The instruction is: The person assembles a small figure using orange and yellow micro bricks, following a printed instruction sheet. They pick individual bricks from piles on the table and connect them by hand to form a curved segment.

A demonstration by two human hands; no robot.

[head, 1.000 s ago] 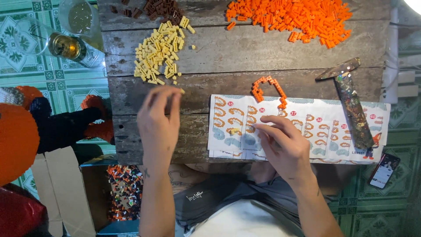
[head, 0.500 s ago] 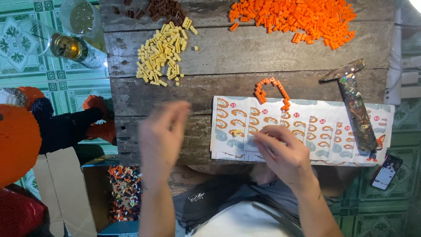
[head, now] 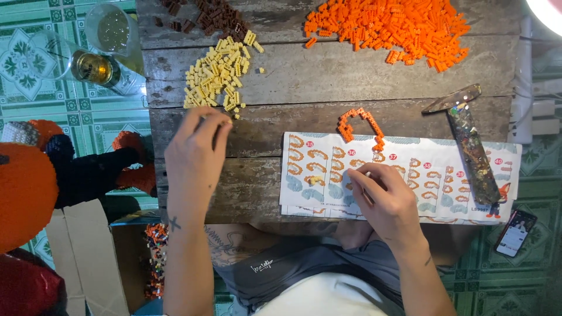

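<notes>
Left hand: my left hand (head: pixel 196 149) reaches over the wooden tabletop (head: pixel 263 117), fingertips pinched just below the pile of yellow bricks (head: pixel 219 73); what the grip holds, I cannot tell.
Right hand: my right hand (head: pixel 383 196) rests on the instruction sheet (head: pixel 421 175), grip closed on a small piece.
Orange arch: the orange brick arch (head: pixel 358 124) lies at the sheet's top edge.
Hammer: the hammer (head: pixel 468 140) lies across the sheet's right part.

The scene is brightly and evenly lit from above, with a blown-out white glare in the upper right corner of the frame. Colours are saturated; the orange brick pile (head: pixel 389 26) looks vivid. Shadows on the bench (head: pixel 293 82) are soft and short. Focus is sharp at centre, while the orange shape (head: pixel 23 196) at the left edge is blurred. Straight lines bow slightly toward the edges.
</notes>
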